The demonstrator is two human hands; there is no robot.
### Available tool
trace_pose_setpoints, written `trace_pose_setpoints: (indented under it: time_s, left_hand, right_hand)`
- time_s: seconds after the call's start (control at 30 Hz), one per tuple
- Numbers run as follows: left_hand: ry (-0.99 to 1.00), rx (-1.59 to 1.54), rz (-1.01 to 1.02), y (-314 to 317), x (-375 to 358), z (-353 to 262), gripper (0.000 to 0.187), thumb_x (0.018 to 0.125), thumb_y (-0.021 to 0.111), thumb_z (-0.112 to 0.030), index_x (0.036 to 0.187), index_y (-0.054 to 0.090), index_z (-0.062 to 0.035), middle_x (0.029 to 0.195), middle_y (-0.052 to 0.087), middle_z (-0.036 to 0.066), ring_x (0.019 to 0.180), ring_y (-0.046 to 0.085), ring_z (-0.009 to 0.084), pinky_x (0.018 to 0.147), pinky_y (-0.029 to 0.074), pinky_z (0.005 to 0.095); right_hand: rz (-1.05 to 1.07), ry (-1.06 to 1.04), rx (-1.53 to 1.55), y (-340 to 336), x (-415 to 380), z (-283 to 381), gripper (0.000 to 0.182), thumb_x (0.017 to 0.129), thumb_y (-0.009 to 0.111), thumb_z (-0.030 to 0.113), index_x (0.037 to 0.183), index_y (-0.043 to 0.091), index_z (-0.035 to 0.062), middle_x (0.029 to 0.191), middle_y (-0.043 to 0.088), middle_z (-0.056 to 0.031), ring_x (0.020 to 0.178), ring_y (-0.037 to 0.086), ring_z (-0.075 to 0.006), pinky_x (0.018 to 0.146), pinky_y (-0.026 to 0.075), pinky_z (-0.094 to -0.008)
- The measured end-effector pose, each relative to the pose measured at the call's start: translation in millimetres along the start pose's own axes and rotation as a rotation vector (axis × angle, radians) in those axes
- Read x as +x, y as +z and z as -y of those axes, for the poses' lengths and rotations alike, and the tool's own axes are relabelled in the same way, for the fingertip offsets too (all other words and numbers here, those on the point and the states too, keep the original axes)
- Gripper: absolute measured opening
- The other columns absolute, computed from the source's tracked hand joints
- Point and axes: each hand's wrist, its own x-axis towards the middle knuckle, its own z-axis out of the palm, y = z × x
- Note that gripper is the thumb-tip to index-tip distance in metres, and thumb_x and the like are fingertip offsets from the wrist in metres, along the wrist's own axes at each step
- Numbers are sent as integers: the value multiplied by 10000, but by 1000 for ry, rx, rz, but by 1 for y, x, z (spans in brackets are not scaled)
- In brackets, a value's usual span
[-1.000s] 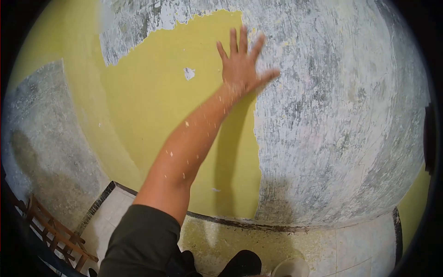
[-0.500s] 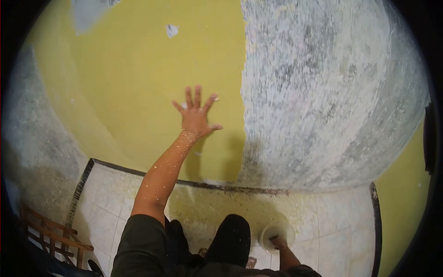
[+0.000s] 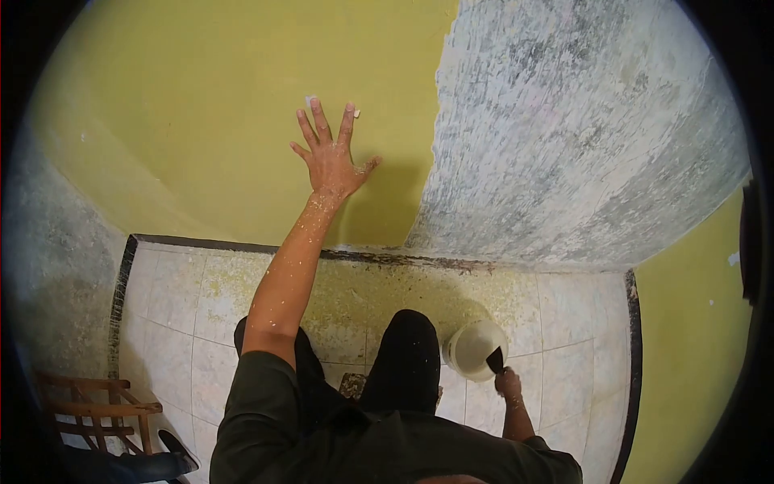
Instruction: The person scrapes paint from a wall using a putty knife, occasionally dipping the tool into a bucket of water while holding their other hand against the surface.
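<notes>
Sliding lower than before, the left hand presses spread-fingered on the yellow wall; right hand grips a scraper at the bucket; tiled floor flake-strewn.

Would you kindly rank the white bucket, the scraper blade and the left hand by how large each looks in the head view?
Largest to smallest:
1. left hand, spread flat on the yellow wall
2. white bucket, looking close in size to the hand and sitting at another distance, so this order is unsure
3. scraper blade, clearly smallest
</notes>
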Motion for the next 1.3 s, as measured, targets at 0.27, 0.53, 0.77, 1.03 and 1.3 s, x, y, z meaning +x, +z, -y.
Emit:
trace_pose_setpoints:
  time_s: [0.27,0.53,0.77,1.03,1.3]
  left_hand:
    - [161,-230,-493,20,-17,46,403,807,723,-208,1202,640,-218,1379,529,104,1303,460,373,1071,243,626]
    - [179,-249,-187,23,-65,50,759,702,795,-227,1400,497,-221,1510,292,226,1402,262,446,1086,231,642]
    - [-114,-214,82,41,-50,70,1378,535,806,-734,1575,55,-233,1549,-174,340,1423,-84,579,940,283,783]
    - [-177,-256,45,89,-40,56,1560,485,769,-814,1527,-176,-139,1459,-290,412,1332,-248,645,889,224,852]
    - [-208,-245,-41,103,-37,52,1542,519,763,-800,1516,-214,-143,1413,-293,471,1304,-265,668,857,208,870]
  right_hand:
    - [-354,-353,893,-98,43,165,303,995,544,233,1215,499,31,649,535,-24,545,504,-92,473,416,-295]
    - [-161,-742,1382,-182,22,375,345,1008,539,234,1260,403,41,705,541,-31,501,474,-96,436,399,-274]
    - [-119,-742,1473,-139,25,418,283,1013,544,290,869,414,84,578,501,-20,406,465,-111,367,371,-279]
    - [-205,-669,1428,-120,15,439,250,1012,544,275,888,453,77,577,501,-7,403,462,-97,371,367,-259]
    - [-147,-623,1437,-124,-1,440,246,1018,535,269,890,454,76,581,501,-11,392,451,-99,356,344,-257]
